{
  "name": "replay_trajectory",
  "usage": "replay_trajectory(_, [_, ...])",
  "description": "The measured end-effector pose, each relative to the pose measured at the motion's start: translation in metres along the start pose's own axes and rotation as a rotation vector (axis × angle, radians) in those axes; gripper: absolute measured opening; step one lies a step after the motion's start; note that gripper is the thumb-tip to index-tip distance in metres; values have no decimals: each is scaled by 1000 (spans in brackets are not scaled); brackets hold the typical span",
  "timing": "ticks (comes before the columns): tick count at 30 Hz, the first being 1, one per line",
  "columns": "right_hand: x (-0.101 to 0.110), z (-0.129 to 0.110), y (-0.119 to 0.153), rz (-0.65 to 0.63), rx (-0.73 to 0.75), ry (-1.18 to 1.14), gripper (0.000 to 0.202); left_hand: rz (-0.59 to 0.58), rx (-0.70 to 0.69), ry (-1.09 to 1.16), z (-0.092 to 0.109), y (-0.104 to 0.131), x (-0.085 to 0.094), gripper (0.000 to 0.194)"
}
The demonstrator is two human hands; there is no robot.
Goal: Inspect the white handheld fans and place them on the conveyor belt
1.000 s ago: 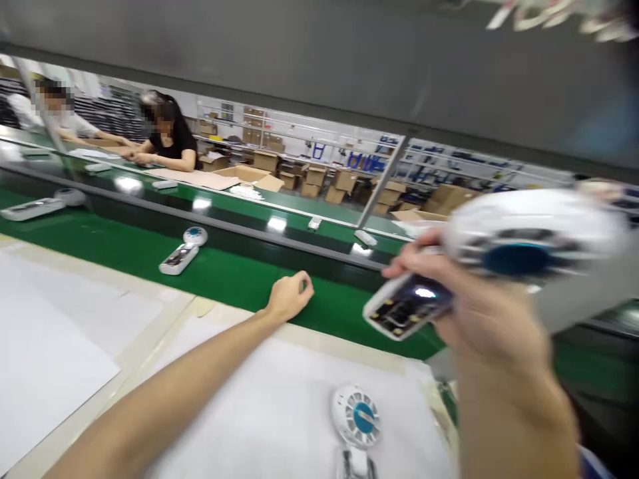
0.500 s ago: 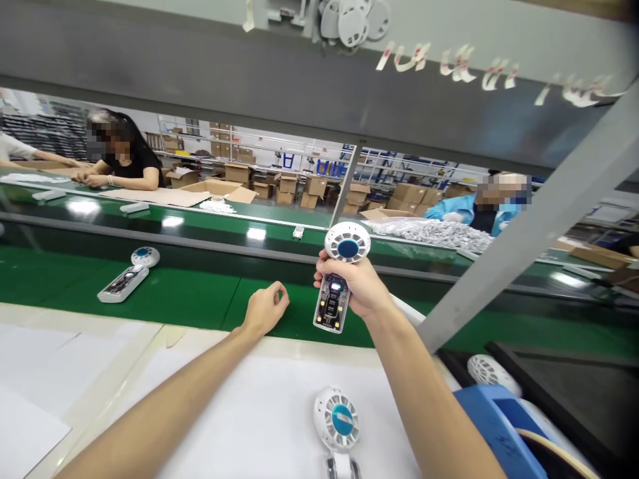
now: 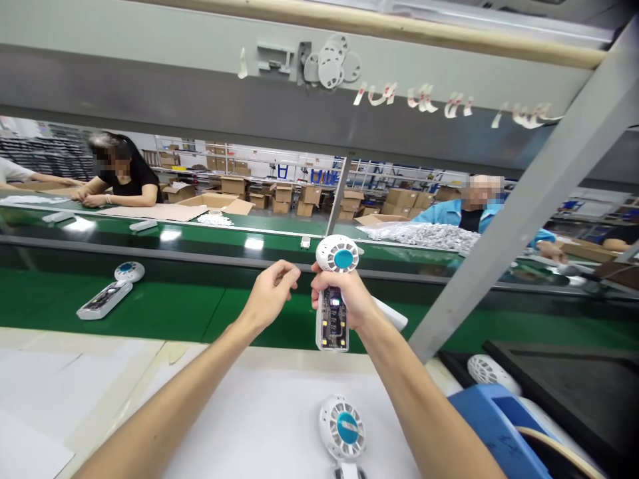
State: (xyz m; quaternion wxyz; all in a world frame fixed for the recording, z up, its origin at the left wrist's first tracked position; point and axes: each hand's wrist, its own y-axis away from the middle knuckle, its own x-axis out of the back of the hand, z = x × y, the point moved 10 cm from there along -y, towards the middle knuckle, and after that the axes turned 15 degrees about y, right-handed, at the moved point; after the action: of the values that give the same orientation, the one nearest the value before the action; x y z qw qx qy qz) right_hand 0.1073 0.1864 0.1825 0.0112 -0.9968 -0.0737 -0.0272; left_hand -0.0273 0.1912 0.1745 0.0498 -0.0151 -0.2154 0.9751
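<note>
My right hand (image 3: 344, 293) is wrapped around a white handheld fan (image 3: 333, 329), held upright above the belt's near edge. Its round head has a blue-green centre, and its clear-fronted handle shows a dark circuit board with a small light glowing. Left of the fan is my left hand (image 3: 272, 289), its fingers curled in and its thumb close to the index finger. I see nothing in it, and a small gap separates it from the fan. Below, on the white worktop (image 3: 239, 426), lies another handheld fan (image 3: 343, 429), cut off by the bottom edge.
A third fan (image 3: 107, 297) lies on the green belt (image 3: 170, 303) at left. A slanting grey post (image 3: 479, 239), a blue holder (image 3: 486, 426) and a white fan head (image 3: 492, 372) are at right. Co-workers sit across the line, near a heap of small white parts (image 3: 424, 235).
My left hand has moved right and up, closer to the held fan. The fan's head has turned slightly in my right hand. The camera view has tilted up a little.
</note>
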Motion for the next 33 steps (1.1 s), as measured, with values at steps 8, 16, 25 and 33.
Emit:
replay_trajectory(8, [-40,-11,29,-148,69,104,9,-164,-142,177,78,19,-17,48])
replay_trajectory(16, [-93,-18,57,-319,194,285,18,-141,-347,-175,132,45,-13,13])
replay_trajectory(25, [-113,-37,59,-349,161,407,19,-197,-757,-622,167,65,-10,16])
replay_trajectory(33, [-131,-64,58,-400,539,586,33,-24,-978,-597,197,83,13,22])
